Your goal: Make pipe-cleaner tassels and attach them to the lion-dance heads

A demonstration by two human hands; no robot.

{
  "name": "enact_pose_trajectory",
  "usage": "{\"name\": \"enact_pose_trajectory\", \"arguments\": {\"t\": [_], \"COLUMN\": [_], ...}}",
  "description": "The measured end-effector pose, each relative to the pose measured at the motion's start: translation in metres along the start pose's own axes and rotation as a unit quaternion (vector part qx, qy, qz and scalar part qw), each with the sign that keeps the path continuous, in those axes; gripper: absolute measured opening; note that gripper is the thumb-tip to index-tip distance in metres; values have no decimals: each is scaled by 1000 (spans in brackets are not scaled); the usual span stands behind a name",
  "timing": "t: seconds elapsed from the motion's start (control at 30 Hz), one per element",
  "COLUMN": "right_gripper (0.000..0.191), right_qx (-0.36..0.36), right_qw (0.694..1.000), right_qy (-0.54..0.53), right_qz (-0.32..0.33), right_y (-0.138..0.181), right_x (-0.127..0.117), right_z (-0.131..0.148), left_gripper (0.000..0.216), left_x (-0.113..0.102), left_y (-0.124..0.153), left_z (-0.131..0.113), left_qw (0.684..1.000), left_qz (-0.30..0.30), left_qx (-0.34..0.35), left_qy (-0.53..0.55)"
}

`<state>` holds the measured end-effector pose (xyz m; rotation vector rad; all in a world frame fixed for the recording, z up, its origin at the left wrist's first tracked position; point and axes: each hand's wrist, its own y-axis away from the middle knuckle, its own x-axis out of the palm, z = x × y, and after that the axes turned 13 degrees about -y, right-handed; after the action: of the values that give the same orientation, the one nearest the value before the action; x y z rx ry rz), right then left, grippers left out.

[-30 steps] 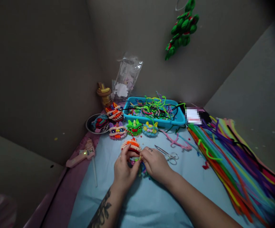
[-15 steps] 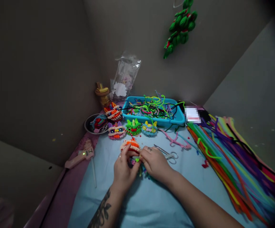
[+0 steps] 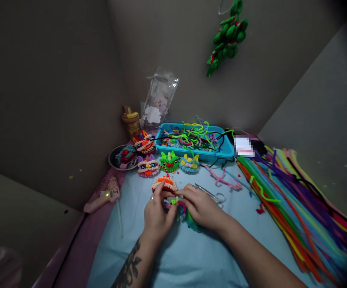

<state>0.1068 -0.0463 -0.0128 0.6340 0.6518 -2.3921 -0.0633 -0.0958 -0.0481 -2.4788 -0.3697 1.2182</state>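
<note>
Close to the middle of the blue cloth, my left hand [image 3: 158, 212] pinches a multicoloured pipe-cleaner piece [image 3: 183, 211] showing lime green, pink, blue and teal. My right hand [image 3: 201, 206] is closed at the same piece, its thumb and index fingertips meeting the lime-green part. Fingers cover much of the piece, so its full shape is hidden. Directly behind my left fingertips lies an orange and cream pipe-cleaner lion head [image 3: 165, 184]. Scissors [image 3: 211, 192] rest just beyond my right hand, partly covered by it.
A blue tray [image 3: 197, 152] of pipe-cleaner scraps stands at the back, with finished heads [image 3: 169, 162] before it. Loose pipe cleaners [image 3: 284, 212] fan out on the right. To the left are a pink glue gun [image 3: 105, 196] and a metal bowl [image 3: 113, 164].
My right hand has shifted slightly and its fingers have straightened, uncovering more of the pink and teal part of the piece. My left hand keeps its pinch. The camera view has shifted a little.
</note>
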Motion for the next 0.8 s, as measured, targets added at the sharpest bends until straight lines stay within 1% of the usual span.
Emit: {"name": "enact_pose_trajectory", "arguments": {"t": [0.1,0.17,0.37,0.5,0.57,0.63,0.73,0.8], "right_gripper": [18,17,22,21,21,21,20,19], "right_qx": [5,10,4,38,55,60,39,15], "right_qw": [999,999,1000,998,997,997,999,999], "right_qy": [-23,-30,-9,6,7,7,8,8], "right_qz": [-24,-26,14,50,55,44,-1,-42], "right_y": [1,2,2,3,4,7,10,11], "right_x": [0,0,-9,-24,-33,-42,-50,-51], "right_z": [-3,-4,-3,-6,-10,-15,-22,-23], "left_gripper": [72,72,69,71,73,78,82,76], "left_x": [-1,-1,-4,-4,-4,-5,-11,-16], "left_y": [-1,-1,-2,-3,-4,-4,-1,3], "left_z": [-2,-2,-3,-3,-3,-3,-3,-1], "left_qw": [1000,1000,999,999,999,999,998,998], "left_qz": [6,13,35,39,39,40,38,8], "left_qx": [9,10,13,16,13,18,47,55], "left_qy": [-6,-6,-1,2,8,17,19,18]}}
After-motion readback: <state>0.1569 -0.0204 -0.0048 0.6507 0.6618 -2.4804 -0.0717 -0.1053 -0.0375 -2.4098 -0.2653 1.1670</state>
